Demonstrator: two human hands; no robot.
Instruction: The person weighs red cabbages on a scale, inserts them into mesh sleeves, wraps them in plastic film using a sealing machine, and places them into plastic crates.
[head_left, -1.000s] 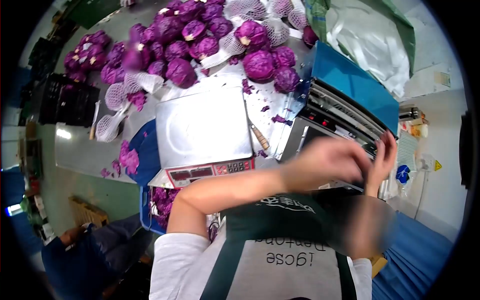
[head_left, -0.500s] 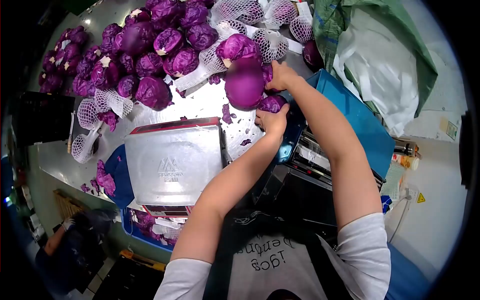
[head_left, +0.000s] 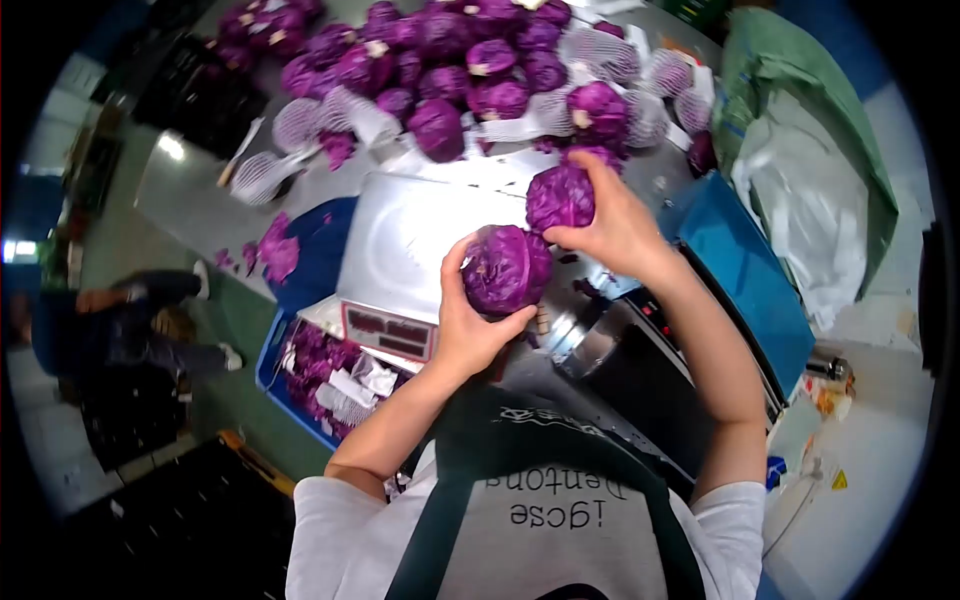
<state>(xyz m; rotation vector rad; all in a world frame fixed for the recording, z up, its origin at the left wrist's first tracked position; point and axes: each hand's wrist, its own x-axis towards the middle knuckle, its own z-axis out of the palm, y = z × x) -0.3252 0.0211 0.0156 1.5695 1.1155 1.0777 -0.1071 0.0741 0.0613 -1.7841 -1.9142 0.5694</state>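
Two items are held, one per hand. The left hand is clamped around the near cabbage, thumb on its near side, fingers on its left. The right hand is clamped around the far cabbage, thumb on the near side, fingers over the far side. Both cabbages are roughly round, with no marked long axis. They lie close together between the hands; contact between them cannot be confirmed.

The scale is to the left, nearer the left hand; in this view, the near cabbage overlaps its right edge. Height above the table cannot be told. The machine bounds the right side, with the right forearm crossing over it. The heap bounds the far side. A narrow strip of table separates scale and machine.
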